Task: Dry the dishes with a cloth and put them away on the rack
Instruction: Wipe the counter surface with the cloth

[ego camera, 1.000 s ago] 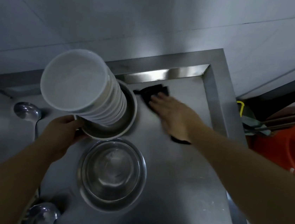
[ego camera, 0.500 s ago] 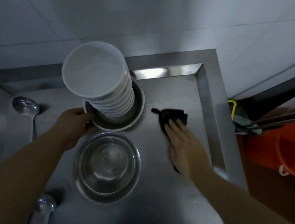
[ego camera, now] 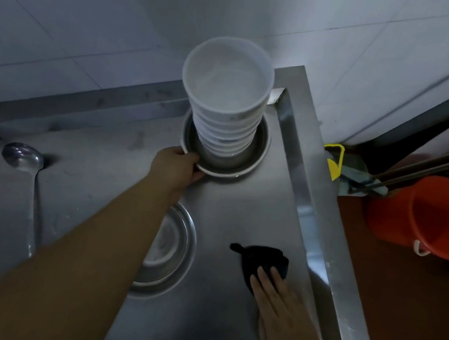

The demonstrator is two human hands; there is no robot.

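- Head view: showing no readable brand, label or writing anywhere; faint marks on the upper white bowl's rim too blurred to read.
- Gripping, with the left hand (ego camera: pixel 176 167), the near-left rim of a shallow metal dish (ego camera: pixel 259 152), fingers curled over the edge.
- Carrying in that dish a tall stack of white bowls (ego camera: pixel 226 97), standing near the far right corner of the steel counter (ego camera: pixel 241 205).
- Pressing flat, with the right hand (ego camera: pixel 283 308) and straight fingers, on a black cloth (ego camera: pixel 259 256) lying by the counter's right raised edge.
- Hiding part of a metal bowl (ego camera: pixel 173 250) under the left forearm; cloth partly covered by fingers.
- Lying at left, a metal ladle (ego camera: pixel 23 158), handle fading into shadow.
- Standing off the counter at right, an orange bucket (ego camera: pixel 436 219), cut off by the frame edge; yellow-handled items (ego camera: pixel 333 160) beside it hard to identify.
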